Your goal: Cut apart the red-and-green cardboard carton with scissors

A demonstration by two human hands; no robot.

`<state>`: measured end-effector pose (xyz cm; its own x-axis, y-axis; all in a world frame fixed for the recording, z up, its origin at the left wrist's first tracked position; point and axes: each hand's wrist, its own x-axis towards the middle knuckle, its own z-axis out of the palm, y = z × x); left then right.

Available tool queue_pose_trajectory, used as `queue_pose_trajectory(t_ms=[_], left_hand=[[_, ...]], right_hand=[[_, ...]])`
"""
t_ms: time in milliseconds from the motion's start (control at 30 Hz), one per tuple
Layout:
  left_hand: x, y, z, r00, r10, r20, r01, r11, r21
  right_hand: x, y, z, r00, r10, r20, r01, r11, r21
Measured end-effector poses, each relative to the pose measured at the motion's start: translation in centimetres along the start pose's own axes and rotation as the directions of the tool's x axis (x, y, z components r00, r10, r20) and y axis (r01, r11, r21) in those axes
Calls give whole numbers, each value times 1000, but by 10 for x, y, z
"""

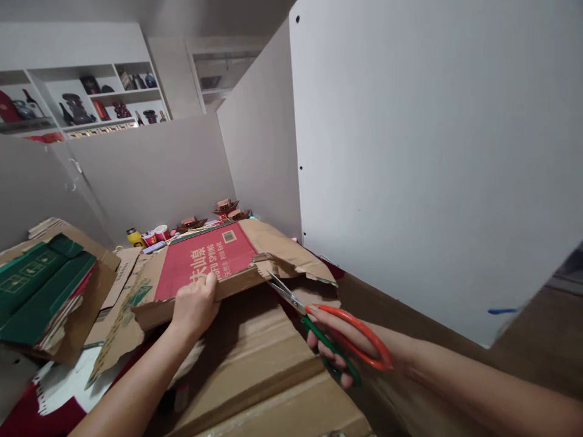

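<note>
A brown cardboard piece with a red printed panel (186,261) lies in the middle, its near edge folded down and its right end torn. My left hand (195,303) is closed on that near edge. Scissors with one orange and one green handle (364,337) are in my right hand (332,340), their blades parted slightly and their tips at the torn part of the edge. Below lies a larger ridged brown cardboard sheet (255,364).
Green and brown cardboard pieces (40,285) are piled at the left. Behind the red panel stand small model boats (191,223), paper cups (161,232) and a yellow container (135,237). A tall white panel (410,152) rises at the right.
</note>
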<state>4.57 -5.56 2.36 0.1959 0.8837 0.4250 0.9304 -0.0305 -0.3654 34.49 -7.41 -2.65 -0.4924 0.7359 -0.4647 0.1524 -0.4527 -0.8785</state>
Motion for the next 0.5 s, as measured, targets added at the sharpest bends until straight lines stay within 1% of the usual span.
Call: queue_pose_trajectory(t_ms=[133,200,233,267,333,367,433,500], left_hand=[[-3,3,4,1000,-12,10,12,1000,-19],[-4,5,9,1000,-9,15,9,999,-33],[-4,5,11,1000,-4,19,5,999,-38],[-5,6,14,1000,3,23,-2,999,-44],[-6,8,19,1000,16,26,-15,998,-54],[-7,9,21,999,18,27,-16,998,-56],[-9,12,23,999,14,40,-12,998,-60],[-14,16,22,998,17,68,-11,996,-86]], right_hand=[[10,-7,4,999,-1,-33,2,1000,4],[11,-12,6,996,-24,-84,21,999,-43],[11,-13,6,992,-60,-109,50,995,-90],[11,-15,6,984,-126,-122,107,983,-148],[13,-17,4,951,-288,-112,251,931,-263],[14,-17,3,935,-340,-98,296,904,-308],[16,-14,0,920,-384,-82,329,867,-374],[17,-7,-2,911,-406,-74,344,847,-405]])
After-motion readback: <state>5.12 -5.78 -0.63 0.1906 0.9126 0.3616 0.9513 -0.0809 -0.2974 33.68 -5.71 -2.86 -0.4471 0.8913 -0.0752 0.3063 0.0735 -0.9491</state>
